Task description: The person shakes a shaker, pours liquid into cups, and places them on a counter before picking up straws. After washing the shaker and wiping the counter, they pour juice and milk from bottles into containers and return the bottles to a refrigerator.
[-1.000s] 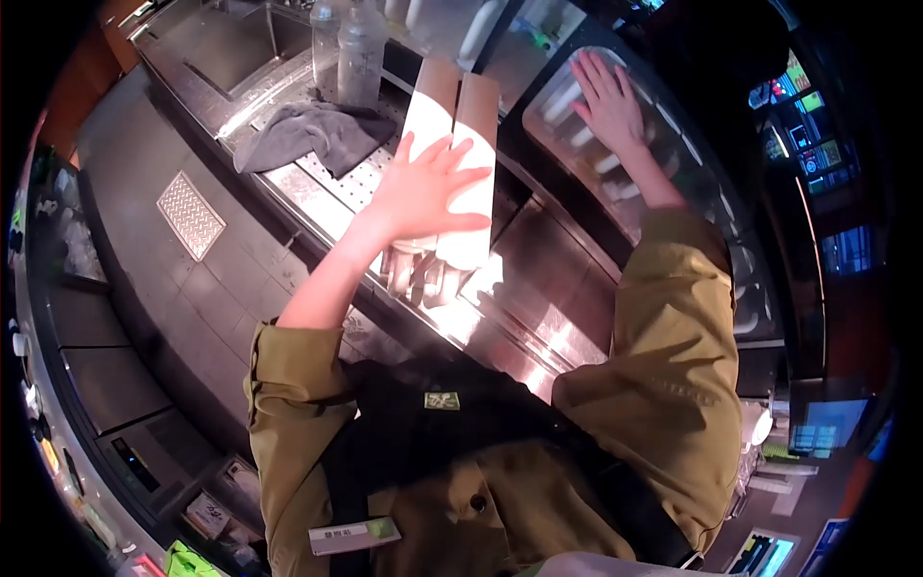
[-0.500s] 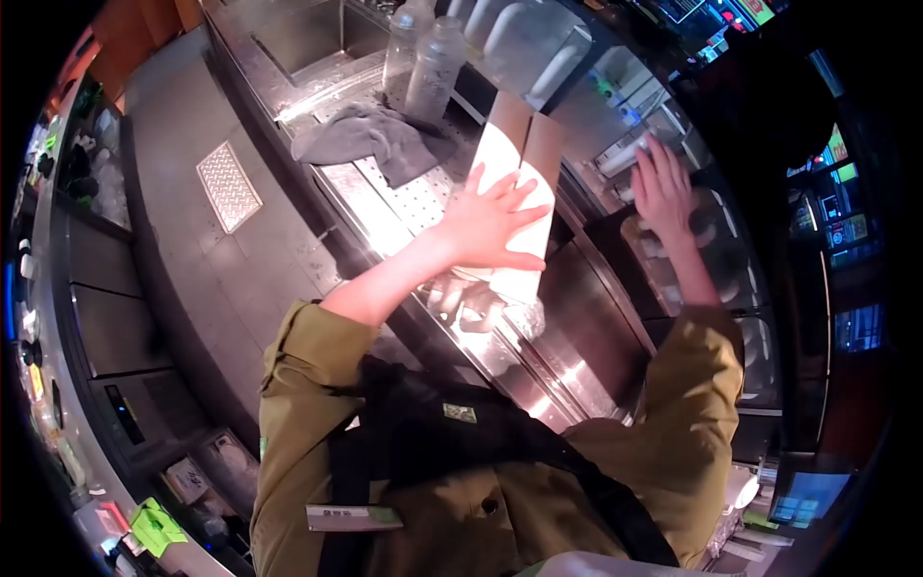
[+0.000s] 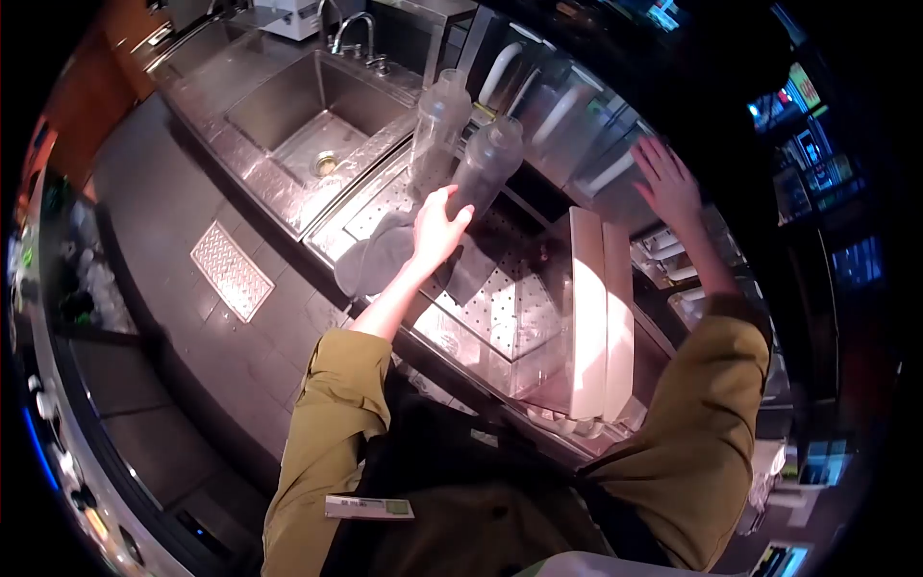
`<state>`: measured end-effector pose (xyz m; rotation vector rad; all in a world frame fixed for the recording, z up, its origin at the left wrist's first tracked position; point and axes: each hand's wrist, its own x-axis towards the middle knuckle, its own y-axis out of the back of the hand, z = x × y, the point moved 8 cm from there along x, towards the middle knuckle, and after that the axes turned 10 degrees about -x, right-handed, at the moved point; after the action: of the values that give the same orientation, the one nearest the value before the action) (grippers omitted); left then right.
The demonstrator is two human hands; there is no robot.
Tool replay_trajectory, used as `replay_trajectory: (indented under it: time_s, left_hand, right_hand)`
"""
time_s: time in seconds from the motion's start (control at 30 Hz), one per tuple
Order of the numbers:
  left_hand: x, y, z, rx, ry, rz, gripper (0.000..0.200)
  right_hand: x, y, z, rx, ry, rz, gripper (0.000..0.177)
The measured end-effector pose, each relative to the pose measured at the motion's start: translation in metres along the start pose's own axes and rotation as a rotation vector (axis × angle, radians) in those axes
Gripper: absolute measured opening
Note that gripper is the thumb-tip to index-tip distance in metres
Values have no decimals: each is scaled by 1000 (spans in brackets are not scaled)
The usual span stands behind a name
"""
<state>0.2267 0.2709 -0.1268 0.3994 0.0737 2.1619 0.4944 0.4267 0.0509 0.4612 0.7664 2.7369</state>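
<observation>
My left hand (image 3: pixel 437 231) is at the lower side of a clear bottle (image 3: pixel 488 159), thumb and forefinger apart; whether it touches the bottle is unclear. A grey cloth (image 3: pixel 380 255) lies beside and partly under this hand, on a perforated metal tray (image 3: pixel 505 308). Behind stands a second clear bottle (image 3: pixel 442 120). My right hand (image 3: pixel 670 183) is raised near the clear containers with white handles, its fingers spread and nothing in it. Right of the tray, a pale two-part panel (image 3: pixel 601 317) stands over the counter.
At the upper left is a metal sink (image 3: pixel 327 120) with a curved faucet (image 3: pixel 356 34). Clear containers with white handles (image 3: pixel 562 115) line the back of the counter. A metal floor plate (image 3: pixel 233 271) is set in the floor at left. Lit screens (image 3: pixel 812 149) glow at right.
My left hand has left the pale panel and moved to the bottle and cloth. The view has shifted, bringing the sink fully into sight. My right hand stays raised and spread.
</observation>
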Motion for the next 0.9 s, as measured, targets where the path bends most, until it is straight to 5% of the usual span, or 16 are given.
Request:
replay_trajectory:
  time_s: [0.07,0.13,0.2,0.3,0.53,0.9]
  left_hand:
    - [17,-8,2,8,-134,30,59]
    - [31,-20,12,-42,-64,-71,83]
    - [40,-25,22,-62,-229,109,94]
    - [56,-31,29,-48,-323,126,101]
    - [69,-39,16,-16,-177,-63,97]
    - [87,-53,-21,-154,-338,-204,102]
  right_hand:
    - [-56,-21,17,85,-107,-179,57]
    - [-106,-25,27,4,-157,-239,56]
    - [-144,-19,30,-157,-170,-254,55]
    - [-179,-14,36,-322,-185,-316,53]
    - [-253,-43,48,-394,-323,-491,51]
    - [-252,16,37,-306,-552,-379,61]
